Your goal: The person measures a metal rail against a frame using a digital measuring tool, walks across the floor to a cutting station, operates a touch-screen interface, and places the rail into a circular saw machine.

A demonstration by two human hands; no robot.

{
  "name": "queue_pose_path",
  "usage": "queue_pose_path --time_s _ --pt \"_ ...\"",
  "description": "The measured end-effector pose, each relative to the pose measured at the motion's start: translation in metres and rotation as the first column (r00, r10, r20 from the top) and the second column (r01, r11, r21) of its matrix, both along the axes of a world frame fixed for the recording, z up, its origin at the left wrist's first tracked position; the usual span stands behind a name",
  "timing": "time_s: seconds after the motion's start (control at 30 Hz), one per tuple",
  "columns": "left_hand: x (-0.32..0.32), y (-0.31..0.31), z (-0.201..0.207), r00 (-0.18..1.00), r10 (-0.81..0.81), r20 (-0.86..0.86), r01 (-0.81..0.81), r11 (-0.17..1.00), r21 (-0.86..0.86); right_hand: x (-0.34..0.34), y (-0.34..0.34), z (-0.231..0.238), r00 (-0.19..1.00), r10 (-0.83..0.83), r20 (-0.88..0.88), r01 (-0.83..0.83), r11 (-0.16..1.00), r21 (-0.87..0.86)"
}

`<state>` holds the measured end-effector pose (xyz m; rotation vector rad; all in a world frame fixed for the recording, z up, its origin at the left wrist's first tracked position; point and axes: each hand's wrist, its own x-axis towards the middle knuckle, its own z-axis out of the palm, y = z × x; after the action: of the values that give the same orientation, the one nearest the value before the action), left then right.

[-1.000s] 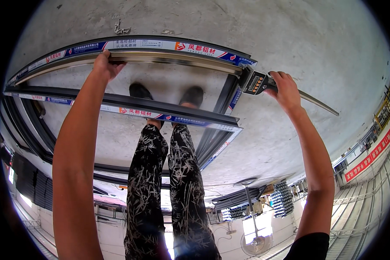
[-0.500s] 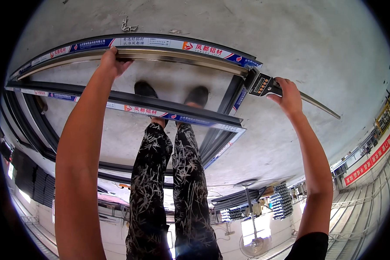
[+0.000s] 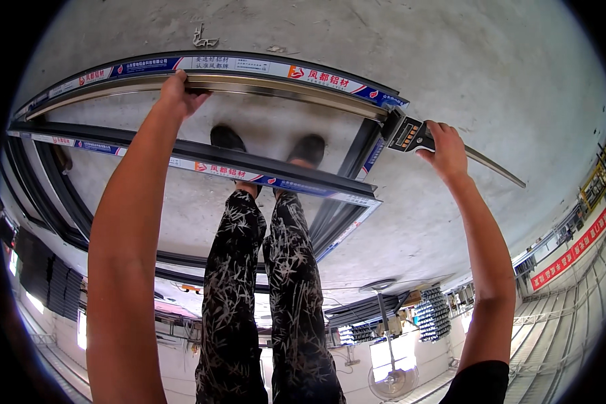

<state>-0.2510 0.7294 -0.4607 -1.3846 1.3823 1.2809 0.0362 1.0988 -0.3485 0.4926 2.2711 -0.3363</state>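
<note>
Right hand (image 3: 449, 151) has shifted slightly, grip closed around gauge handle (image 3: 422, 142); left hand (image 3: 179, 97) pinches bronze bar (image 3: 269, 85) along the frame's (image 3: 269, 66) far edge.

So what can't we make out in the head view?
Head view, each:
- Gauge readout: too small to read.
- Left hand: most fingers hidden by the hand itself, so its hold on the bar is unclear.
- Right hand: palm hidden by its own back.
- Left arm: cut off by the lower edge.
</note>
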Motion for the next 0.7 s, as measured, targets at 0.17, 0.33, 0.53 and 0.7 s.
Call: queue_pose_path --time_s 0.17,0.33,0.53,0.7 --pt "0.000 0.001 0.001 1.000 0.002 0.008 -0.002 1.000 -0.007 0.001 -0.002 -0.005 1.000 0.015 0.003 -0.015 1.000 0.002" --pt "0.001 -0.001 -0.002 1.000 -0.010 0.013 0.010 1.000 -0.013 0.004 -0.002 -0.007 1.000 0.010 0.014 -0.010 1.000 0.000" --pt "0.002 -0.007 -0.006 0.998 0.060 -0.029 -0.060 0.998 0.017 0.020 -0.002 -0.033 0.982 -0.004 0.187 0.001 1.000 0.018" --pt "0.011 -0.030 -0.026 0.970 0.225 -0.095 -0.211 0.968 0.138 0.030 -0.002 -0.030 0.979 -0.048 0.198 0.048 0.999 0.005"
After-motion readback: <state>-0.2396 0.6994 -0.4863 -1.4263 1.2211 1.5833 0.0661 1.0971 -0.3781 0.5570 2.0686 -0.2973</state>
